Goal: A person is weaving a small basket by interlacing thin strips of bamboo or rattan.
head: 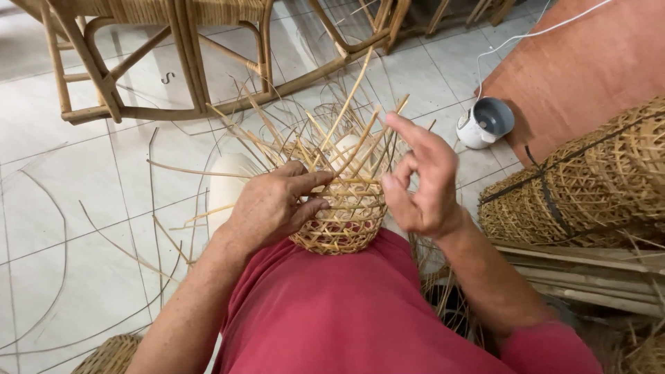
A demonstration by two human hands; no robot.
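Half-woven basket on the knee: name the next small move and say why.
Probably bring the right hand back to one loose strip at the rim. The left hand steadies the half-woven basket with fingers on the weave, while the right hand is open, beside the upright strips, with nothing in its grip.

Head view, looking down the person's own body. Two bare hands in frame: left hand [270,204] just left of centre, right hand [422,180] just right of centre. No gloves, rings, watch or bracelet visible on either hand or wrist. Both forearms bare along their whole visible length, running down toward the lower left and lower right of the frame.

Garment: plain red shirt [346,312] filling the lower centre, soft knit cloth with slight creases, no print or buttons seen. Red sleeve [551,350] at lower right ends above the elbow.
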